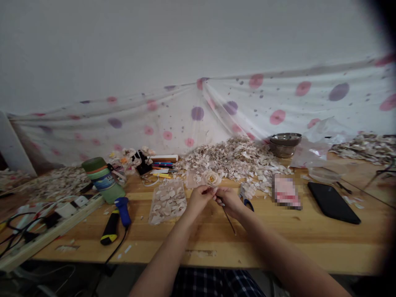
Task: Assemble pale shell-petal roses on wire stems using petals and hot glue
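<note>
A cream flower [211, 178] with a yellowish centre stands just above my fingertips, over the middle of the wooden table. Both hands meet right beneath it. The fingers of my left hand [201, 197] are pinched at the flower's base. My right hand [228, 200] is closed around the thin dark stem [229, 222], which slants down toward the table's front edge. To the left lies a clear tray [152, 213] with pale petal pieces in it. Scissors [247, 203] with dark blue handles lie just right of my right hand.
A large heap of pale petals [235, 159] lies behind my hands. On the left are a green bottle [107, 181], a blue and black glue gun [123, 211] and a power strip [77, 214]. Metal bowls [285, 145] and a black phone-like slab [334, 203] are on the right.
</note>
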